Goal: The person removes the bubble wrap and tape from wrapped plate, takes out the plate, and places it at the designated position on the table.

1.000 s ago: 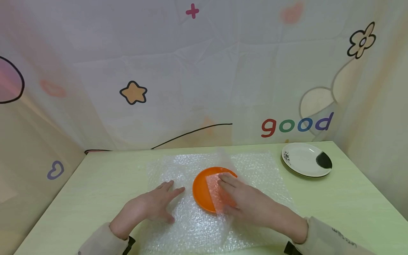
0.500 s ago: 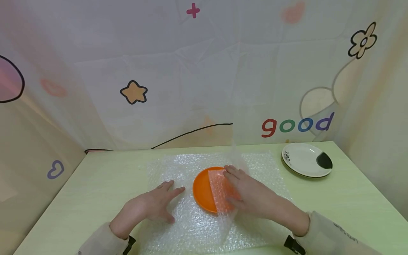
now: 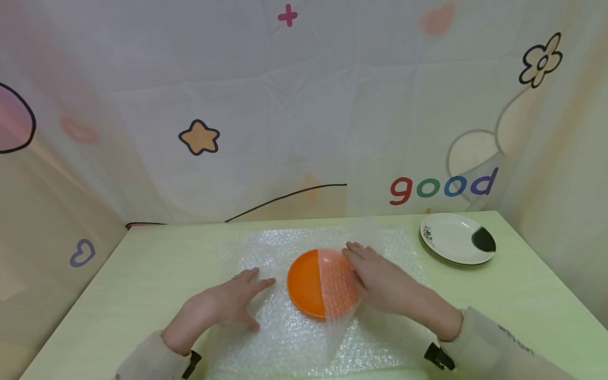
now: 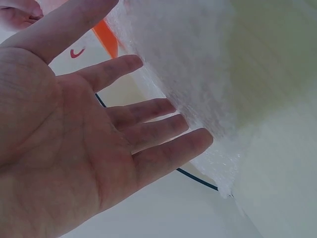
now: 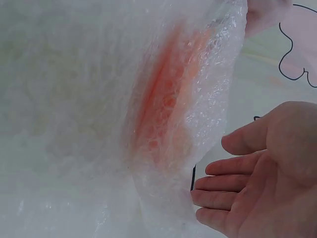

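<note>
An orange plate (image 3: 303, 285) lies on a clear sheet of bubble wrap (image 3: 280, 343) in the head view. A flap of the wrap (image 3: 338, 285) is folded over the plate's right half; its left half shows bare. My right hand (image 3: 387, 287) is at the flap's right side, by the plate's right rim. In the right wrist view the fingers (image 5: 218, 198) extend beside the wrap, holding nothing. To the left of the plate, my left hand (image 3: 228, 306) is spread over the wrap. The left wrist view shows its palm (image 4: 64, 144) and extended fingers along the wrap.
An oval white plate (image 3: 448, 237) with a dark patch, apparently stacked on another, stands at the table's back right. A printed curtain (image 3: 266, 105) hangs behind and at both sides. The pale green table (image 3: 157, 264) extends around the wrap.
My right hand has moved right and slightly away from me, off the flap's middle. The flap's left edge has shifted right, baring more of the orange plate. The left hand stays put.
</note>
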`<action>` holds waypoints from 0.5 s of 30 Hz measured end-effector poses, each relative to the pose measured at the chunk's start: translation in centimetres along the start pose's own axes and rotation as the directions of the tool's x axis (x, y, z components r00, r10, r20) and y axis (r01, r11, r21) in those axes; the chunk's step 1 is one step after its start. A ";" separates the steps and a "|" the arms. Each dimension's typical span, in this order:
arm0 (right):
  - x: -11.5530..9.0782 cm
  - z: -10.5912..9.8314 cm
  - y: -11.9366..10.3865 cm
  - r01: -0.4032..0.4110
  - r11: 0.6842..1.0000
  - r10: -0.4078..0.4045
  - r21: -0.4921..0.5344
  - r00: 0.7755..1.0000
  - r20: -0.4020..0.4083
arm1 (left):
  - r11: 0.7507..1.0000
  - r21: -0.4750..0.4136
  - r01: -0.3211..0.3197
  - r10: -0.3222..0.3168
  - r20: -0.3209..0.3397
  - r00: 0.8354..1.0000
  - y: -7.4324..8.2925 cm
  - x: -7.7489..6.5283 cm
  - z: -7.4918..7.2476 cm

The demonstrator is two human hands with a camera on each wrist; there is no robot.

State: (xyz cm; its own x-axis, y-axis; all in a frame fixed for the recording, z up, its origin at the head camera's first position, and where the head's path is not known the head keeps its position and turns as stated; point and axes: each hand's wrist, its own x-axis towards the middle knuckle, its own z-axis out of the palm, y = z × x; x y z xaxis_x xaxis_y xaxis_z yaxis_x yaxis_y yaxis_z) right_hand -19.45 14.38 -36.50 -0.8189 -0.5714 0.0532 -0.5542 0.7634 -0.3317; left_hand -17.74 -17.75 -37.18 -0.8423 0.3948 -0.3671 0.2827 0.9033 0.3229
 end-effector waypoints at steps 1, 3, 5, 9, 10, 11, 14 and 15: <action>0.0 0.0 0.1 -0.001 1.000 0.001 -0.003 1.000 0.004 | 1.000 0.000 -0.003 0.003 -0.001 1.000 0.0 0.0 0.0; 0.1 -0.1 0.2 -0.017 1.000 0.017 -0.002 1.000 0.021 | 1.000 -0.004 -0.007 0.007 0.000 1.000 -0.1 0.0 0.0; 0.1 -0.3 0.4 -0.031 1.000 0.031 -0.006 0.999 0.031 | 1.000 -0.011 -0.009 0.009 0.000 1.000 -0.1 0.0 0.0; 0.3 -0.3 0.7 -0.060 0.998 0.060 0.005 0.998 0.025 | 1.000 -0.030 -0.008 0.008 -0.001 1.000 -0.2 0.0 -0.1; 0.3 -0.4 0.7 -0.061 0.998 0.061 0.003 0.998 0.019 | 0.999 -0.032 -0.008 0.008 -0.003 1.000 -0.2 0.0 -0.1; 0.3 -0.4 0.7 -0.067 0.998 0.067 0.005 0.998 0.015 | 0.999 -0.034 -0.008 0.008 -0.002 1.000 -0.2 0.0 -0.1; 0.4 -0.5 0.8 -0.092 0.996 0.092 0.007 0.996 0.014 | 0.999 -0.037 -0.007 0.007 0.002 1.000 -0.3 0.1 -0.1; 0.4 -0.6 0.8 -0.097 0.995 0.097 0.006 0.995 0.011 | 0.999 -0.038 -0.006 0.006 0.003 1.000 -0.3 0.1 -0.2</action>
State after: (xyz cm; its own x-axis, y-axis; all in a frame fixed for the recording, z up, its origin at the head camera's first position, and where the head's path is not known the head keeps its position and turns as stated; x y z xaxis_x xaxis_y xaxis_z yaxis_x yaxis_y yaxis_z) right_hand -20.31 14.98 -36.20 -0.8671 -0.4981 0.0102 -0.4713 0.8136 -0.3405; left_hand -17.96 -18.00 -37.17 -0.8390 0.4012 -0.3677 0.2704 0.8937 0.3580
